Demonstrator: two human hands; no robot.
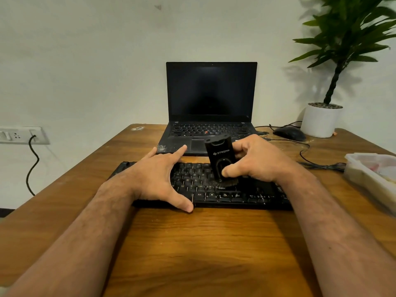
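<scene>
A black keyboard (235,196) lies across the wooden table (192,243) in front of me. My right hand (255,161) grips a black cleaning brush (219,156) upright, its bristles down on the keys near the Shift key. My thumb presses the brush's front and my fingers wrap its far side. My left hand (158,179) rests on the keyboard's left half, fingers spread and straight, thumb at the front edge.
An open black laptop (211,108) with a dark screen stands behind the keyboard. A black mouse (289,133) and its cable lie at the back right, beside a potted plant (321,121). A clear plastic box (368,174) sits at the right edge. A wall socket (21,136) is on the left.
</scene>
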